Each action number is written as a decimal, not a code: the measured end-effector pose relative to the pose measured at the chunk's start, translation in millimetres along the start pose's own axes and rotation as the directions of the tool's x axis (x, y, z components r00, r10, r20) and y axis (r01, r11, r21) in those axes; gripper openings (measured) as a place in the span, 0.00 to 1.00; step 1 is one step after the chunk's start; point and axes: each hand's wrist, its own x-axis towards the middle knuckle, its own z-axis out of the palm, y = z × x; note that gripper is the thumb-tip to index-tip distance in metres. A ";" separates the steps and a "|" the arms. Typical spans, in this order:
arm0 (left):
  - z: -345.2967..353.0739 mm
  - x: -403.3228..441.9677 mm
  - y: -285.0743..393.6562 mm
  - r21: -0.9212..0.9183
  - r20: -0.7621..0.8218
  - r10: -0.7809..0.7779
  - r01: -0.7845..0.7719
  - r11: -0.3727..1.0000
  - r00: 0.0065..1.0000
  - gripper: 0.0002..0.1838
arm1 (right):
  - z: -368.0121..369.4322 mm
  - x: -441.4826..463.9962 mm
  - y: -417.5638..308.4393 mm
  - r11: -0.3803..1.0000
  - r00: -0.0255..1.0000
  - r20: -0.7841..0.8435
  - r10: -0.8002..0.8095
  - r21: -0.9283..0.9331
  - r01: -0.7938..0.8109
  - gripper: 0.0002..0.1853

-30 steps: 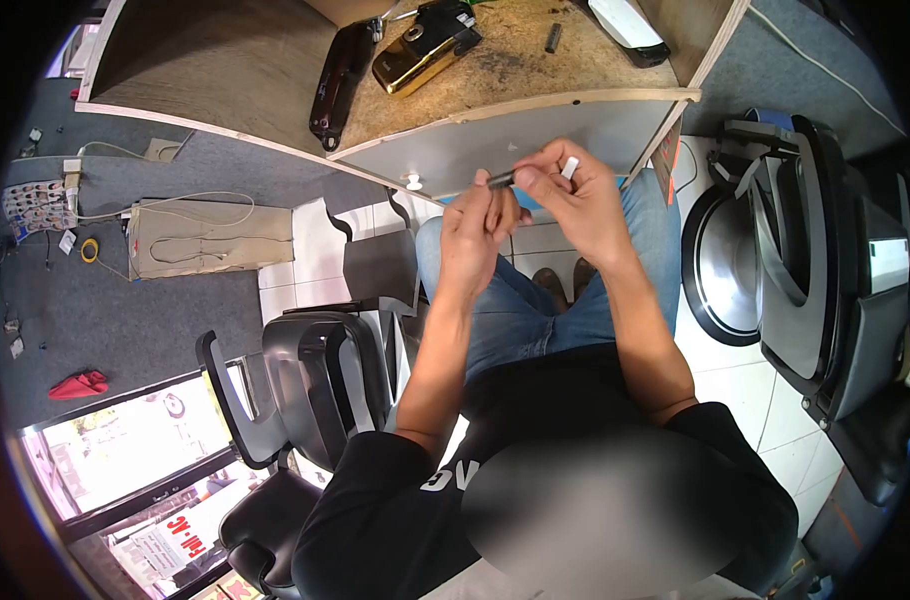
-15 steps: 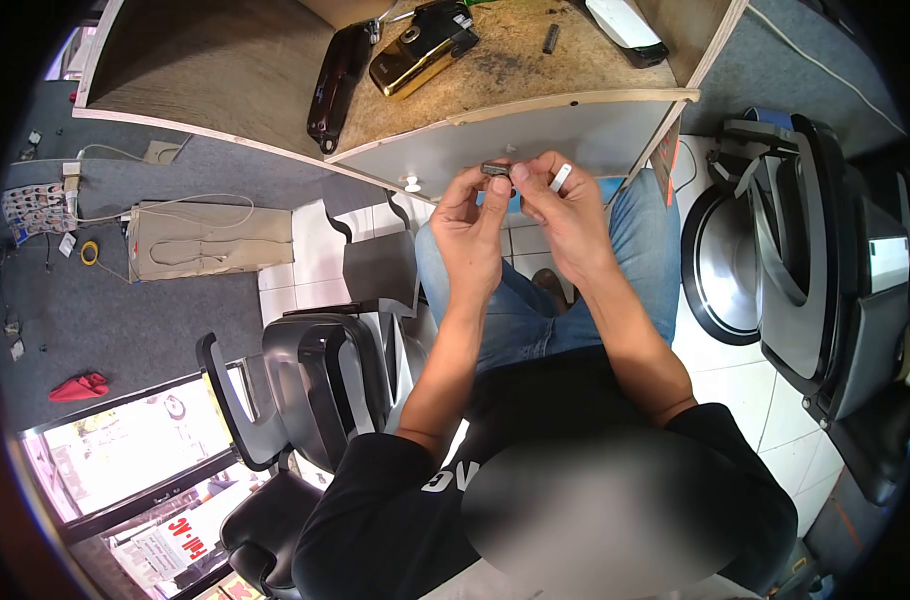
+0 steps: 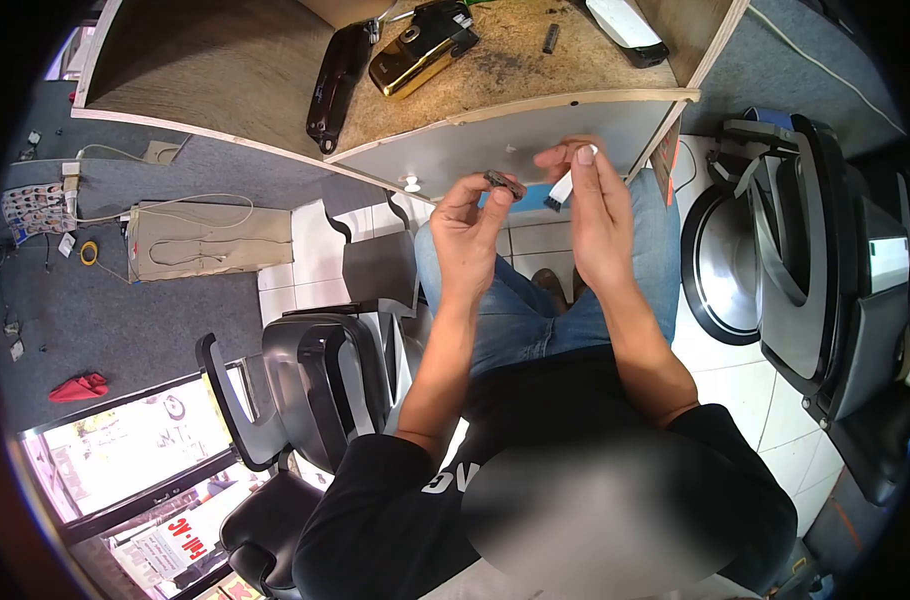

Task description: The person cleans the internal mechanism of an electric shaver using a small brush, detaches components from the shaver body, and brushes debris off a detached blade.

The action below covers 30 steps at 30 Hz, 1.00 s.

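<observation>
My left hand (image 3: 467, 235) pinches a small dark clipper blade (image 3: 505, 184) between thumb and fingertips, held over my lap. In my right hand (image 3: 600, 220) is a small white cleaning brush (image 3: 563, 190), its dark bristles pointing down toward the blade but apart from it. Some right fingers are slightly blurred. On the wooden shelf ahead lie a dark red hair clipper (image 3: 341, 85), a gold and black clipper (image 3: 422, 50), a small black piece (image 3: 551, 38) and a white and black clipper (image 3: 627, 30).
The shelf's wooden front edge (image 3: 515, 108) is just beyond my hands, above a grey drawer front with a white knob (image 3: 411, 184). Black salon chairs stand on my left (image 3: 320, 385) and right (image 3: 810, 230). Farther left, a cardboard piece (image 3: 210, 240) lies on a grey surface.
My right hand has moved away from the blade, to the right, and turned so the brush bristles show. The left hand still holds the blade, now tilted differently.
</observation>
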 end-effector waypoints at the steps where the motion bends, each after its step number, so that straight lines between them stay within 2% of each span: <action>1: 1.1 -0.9 1.3 0.000 0.007 -0.005 0.005 1.000 1.000 0.07 | -0.2 0.3 -5.3 0.989 0.993 -0.016 -0.121 -0.092 0.119 0.21; 2: 2.3 -1.5 2.3 0.000 0.014 -0.010 0.010 1.000 1.000 0.07 | -0.4 0.3 -10.1 0.955 0.970 -0.022 -0.241 -0.184 0.233 0.20; 5: 3.1 -2.7 2.4 -0.018 0.058 -0.017 0.018 1.000 0.998 0.06 | 0.8 -4.9 -21.9 0.976 0.976 0.007 -0.216 -0.020 0.216 0.19; 8: 2.3 -4.2 1.5 -0.009 0.086 -0.037 0.038 0.999 0.996 0.05 | 3.7 -4.6 -23.6 0.982 0.982 0.024 -0.188 -0.011 0.188 0.17; 11: -0.8 -5.0 0.8 0.056 0.092 -0.030 0.025 0.998 0.995 0.07 | 0.8 -2.7 -14.7 0.980 0.985 0.087 -0.147 -0.122 0.157 0.16; 14: 0.8 -4.5 3.3 0.061 0.094 -0.015 0.010 0.998 0.995 0.07 | -3.5 -1.8 -6.0 0.958 0.986 -0.060 -0.156 -0.253 0.136 0.16; 17: -1.7 -4.9 2.8 0.072 0.093 -0.027 0.020 0.997 0.995 0.07 | -1.1 0.9 -8.1 0.945 0.962 -0.012 -0.274 -0.189 0.267 0.16; 20: -2.9 -4.1 1.5 0.083 0.099 -0.029 0.021 0.996 0.995 0.07 | -0.4 -1.2 -14.8 0.958 0.981 0.080 -0.179 -0.211 0.192 0.15; 23: 0.0 -4.0 1.7 0.056 0.105 -0.006 0.000 0.998 0.994 0.06 | -3.8 0.6 -4.9 0.963 0.988 -0.037 -0.147 -0.233 0.134 0.15; 26: -1.3 -4.7 2.1 0.021 0.101 -0.021 0.019 1.000 0.995 0.05 | -1.3 0.3 -12.3 0.971 0.977 0.005 -0.213 -0.107 0.212 0.15; 29: -1.1 -2.9 1.8 0.003 0.052 -0.023 0.023 1.000 0.998 0.05 | -4.2 1.2 -17.0 0.923 0.963 0.156 -0.220 -0.287 0.257 0.16; 30: -0.9 -2.3 1.9 0.000 0.026 -0.017 0.017 1.000 1.000 0.05 | -5.6 0.9 -16.3 0.927 0.975 0.129 -0.181 -0.310 0.213 0.16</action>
